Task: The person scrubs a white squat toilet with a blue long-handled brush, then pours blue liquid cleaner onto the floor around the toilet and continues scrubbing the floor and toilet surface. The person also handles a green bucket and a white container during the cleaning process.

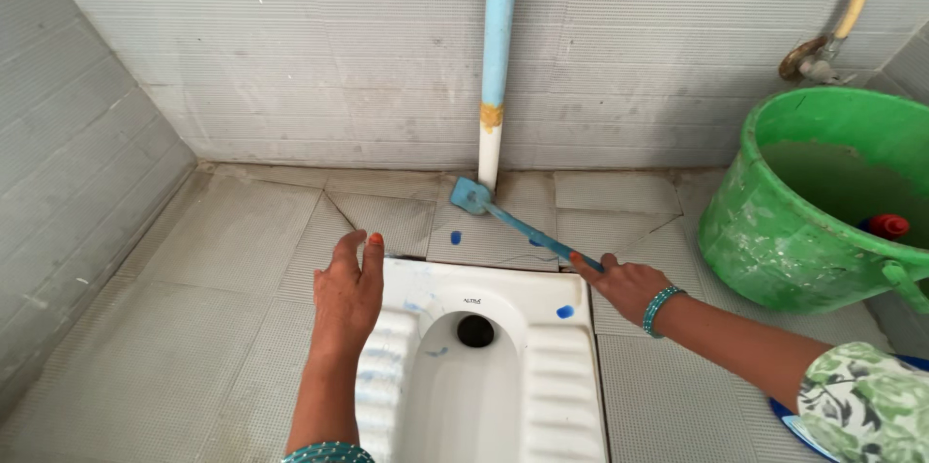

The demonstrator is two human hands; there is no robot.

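Down low, a white squat toilet pan [542, 366] sits in the tiled floor [223, 260], a green bucket [764, 231] at right. Left hand [348, 294] rests flat, fingers spread, on the pan's rim. Right hand [624, 287] is clamped around a blue brush [503, 214], its head touching the floor beside the pipe [496, 57].

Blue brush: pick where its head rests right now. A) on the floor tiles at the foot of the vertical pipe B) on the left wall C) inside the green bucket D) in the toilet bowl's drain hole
A: the right hand holds the handle of the blue brush, and its head lies on the floor tiles beside the base of the pipe, away from the green bucket and the squat toilet.
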